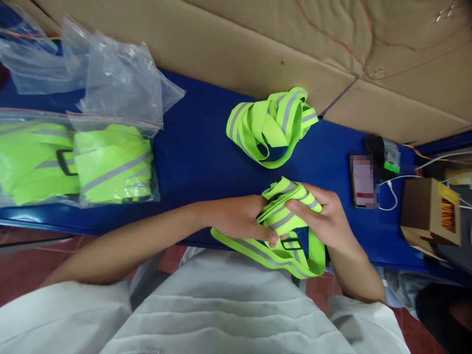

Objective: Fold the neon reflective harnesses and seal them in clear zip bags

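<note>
A neon yellow-green strap with grey stripes is folded into a flat bundle between my two hands. My left hand is closed on its left side, fingertips near a black buckle. On the other side my right hand grips the bundle, thumb on top and fingers behind it. A loose length of the strap loops below my hands over the table's front edge. Beyond them lies a second, loosely heaped strap of the same kind.
Two clear bags with folded straps lie on the blue table at left, below emptier plastic bags. Cardboard lines the back. At right are a phone, cables and a small open box.
</note>
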Demonstrator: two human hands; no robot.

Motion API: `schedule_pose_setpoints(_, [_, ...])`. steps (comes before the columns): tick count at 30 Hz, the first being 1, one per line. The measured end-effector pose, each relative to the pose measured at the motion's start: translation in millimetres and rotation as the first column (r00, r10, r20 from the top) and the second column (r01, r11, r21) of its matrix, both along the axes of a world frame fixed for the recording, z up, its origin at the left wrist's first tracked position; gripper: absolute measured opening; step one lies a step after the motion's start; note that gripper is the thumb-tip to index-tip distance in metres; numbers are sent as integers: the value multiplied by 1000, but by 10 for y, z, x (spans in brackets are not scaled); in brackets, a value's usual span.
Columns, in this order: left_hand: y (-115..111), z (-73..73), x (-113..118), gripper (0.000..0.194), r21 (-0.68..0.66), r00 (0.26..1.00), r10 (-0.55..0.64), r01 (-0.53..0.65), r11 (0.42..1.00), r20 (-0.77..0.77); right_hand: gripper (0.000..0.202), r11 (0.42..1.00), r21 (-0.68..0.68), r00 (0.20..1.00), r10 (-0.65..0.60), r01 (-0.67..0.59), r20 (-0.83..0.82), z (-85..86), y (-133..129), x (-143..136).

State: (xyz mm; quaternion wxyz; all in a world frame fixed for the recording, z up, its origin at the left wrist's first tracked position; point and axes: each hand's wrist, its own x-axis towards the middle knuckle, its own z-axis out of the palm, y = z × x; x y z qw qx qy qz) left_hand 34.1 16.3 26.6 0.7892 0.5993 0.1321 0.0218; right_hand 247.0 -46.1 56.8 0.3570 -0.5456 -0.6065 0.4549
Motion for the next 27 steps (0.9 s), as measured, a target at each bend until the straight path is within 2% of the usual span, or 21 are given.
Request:
schedule_pose_setpoints(2, [6,27,-22,17,-25,998,-53,54,998,24,17,995,-99,998,21,-27,-67,23,10,38])
schedule_pose_setpoints(4, [34,28,-48,22,-69,995,-104,104,992,7,16,991,-129,996,24,-35,-89,39,4,52])
schedule_pose_setpoints(8, [110,-3,-73,34,-200,985,-147,127,971,-88,16,997,-15,997,-72,72,-15,58,-22,62])
schedule_pose_setpoints(12, [73,14,-38,49,-251,983,-178,181,951,35,20,982,19,982,-186,186,-1,35,3,126])
schedule_pose_setpoints(14, [14,19,-26,46,-236,992,-123,127,963,32,25,975,8,975,-224,224,-8,21,26,162])
schedule_pose_setpoints(17, [-54,-6,-38,31,-269,999,-27,16,963,-37,27,977,-59,977,-209,206,-43,28,47,189])
schedule_pose_setpoints(19, [-69,-36,-50,30,-409,999,-40,24,912,-30,27,982,-49,981,-186,184,-52,50,46,188])
schedule_pose_setpoints(21, [-72,-65,-45,39,-582,996,-78,91,808,47,25,982,34,983,-184,184,-17,72,34,175])
schedule_pose_setpoints(23, [-76,-81,-17,50,-680,986,-76,159,716,150,22,970,134,977,-209,202,40,82,17,156])
schedule_pose_setpoints(25, [-86,-78,24,58,-707,977,-50,185,682,208,22,952,206,965,-248,225,91,77,3,135])
schedule_pose_setpoints(27, [-105,-70,64,57,-705,975,-70,200,680,209,24,934,250,945,-294,254,139,59,0,118])
